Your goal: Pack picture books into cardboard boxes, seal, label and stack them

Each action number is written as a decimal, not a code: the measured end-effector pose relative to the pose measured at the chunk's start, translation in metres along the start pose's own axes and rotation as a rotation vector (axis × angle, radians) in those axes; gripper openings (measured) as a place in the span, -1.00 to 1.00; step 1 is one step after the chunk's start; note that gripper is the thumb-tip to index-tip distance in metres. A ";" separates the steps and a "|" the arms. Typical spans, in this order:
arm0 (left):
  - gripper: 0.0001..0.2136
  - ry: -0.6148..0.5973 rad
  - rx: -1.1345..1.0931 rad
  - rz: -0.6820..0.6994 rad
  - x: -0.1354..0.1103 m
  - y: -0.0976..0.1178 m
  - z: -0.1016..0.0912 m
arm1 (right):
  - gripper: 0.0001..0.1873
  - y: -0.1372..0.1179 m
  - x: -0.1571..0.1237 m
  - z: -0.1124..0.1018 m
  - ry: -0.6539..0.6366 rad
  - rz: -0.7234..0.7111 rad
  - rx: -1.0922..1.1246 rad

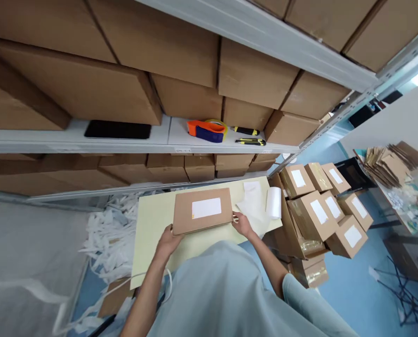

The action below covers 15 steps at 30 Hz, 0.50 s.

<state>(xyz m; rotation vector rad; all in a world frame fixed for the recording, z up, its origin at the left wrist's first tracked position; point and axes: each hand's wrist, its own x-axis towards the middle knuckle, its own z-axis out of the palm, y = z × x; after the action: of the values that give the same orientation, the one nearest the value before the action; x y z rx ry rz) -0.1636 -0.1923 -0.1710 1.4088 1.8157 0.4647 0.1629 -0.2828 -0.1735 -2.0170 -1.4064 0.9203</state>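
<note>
We've got the box at the counter, label up; can't tell if it's fully resting. Left hand: fingers gripping near left corner. Right hand: fingers gripping near right corner. Roll at the counter's right end, beside loose paper. Tape dispenser on our shelf ahead, near two cutters.

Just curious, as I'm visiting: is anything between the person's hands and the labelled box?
Nothing visible: left fingers and right fingers hold the box at its near corners. The white roll lies to the right.
</note>
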 end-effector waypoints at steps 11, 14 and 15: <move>-0.48 -0.054 -0.031 0.575 -0.019 0.152 0.082 | -0.09 0.045 0.085 -0.110 -0.094 0.101 -0.546; -0.44 -0.228 0.040 0.634 -0.026 0.178 0.140 | -0.02 0.059 0.120 -0.107 -0.236 0.121 -0.643; -0.42 -0.299 0.079 0.641 -0.028 0.182 0.160 | -0.07 0.064 0.127 -0.104 -0.266 0.118 -0.651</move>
<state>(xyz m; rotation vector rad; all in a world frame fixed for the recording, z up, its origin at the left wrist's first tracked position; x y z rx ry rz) 0.0776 -0.1873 -0.1366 1.9946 1.1332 0.4688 0.3111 -0.1874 -0.1840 -2.5362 -1.9393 0.8779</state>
